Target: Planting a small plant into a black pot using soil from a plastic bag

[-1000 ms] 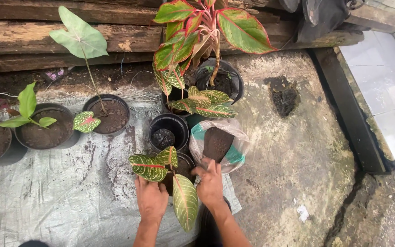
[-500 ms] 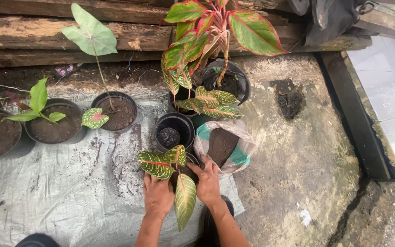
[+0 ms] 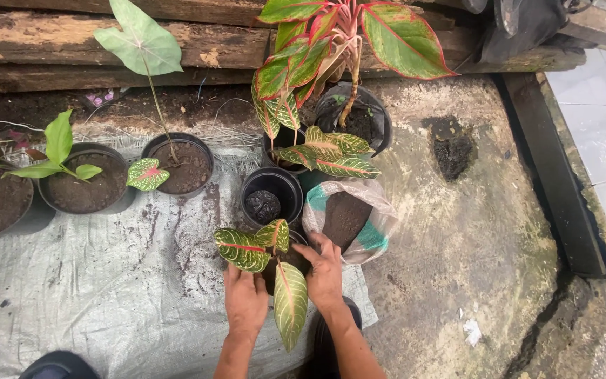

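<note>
both hands have eased slightly apart around the small pot since half a second ago, and the view has slid a little to the right. left hand (image 3: 245, 300) lies flat, fingers together, pressed on the near side of the small black pot (image 3: 290, 258), which sits on the grey tarp (image 3: 92, 295) just in front of the empty black pot (image 3: 271, 196) and beside the bag of soil (image 3: 348, 219). right hand (image 3: 325, 272) cups the pot's right rim, fingers curled on the soil; whether it actually grips the rim is hard to tell, since the leaves cover it.

risks, as a judgement: the variegated plant (image 3: 261, 245) has a long leaf (image 3: 290, 303) hanging between the wrists, and a forearm shifting inward could crease or snap it. pressing hard near the stem could bend it or tilt the plant off upright. the soil bag stands open, touching the right hand's knuckles; a nudge could tip it and spill soil over the tarp. the pot itself could tip if pushed from one side only.
</note>
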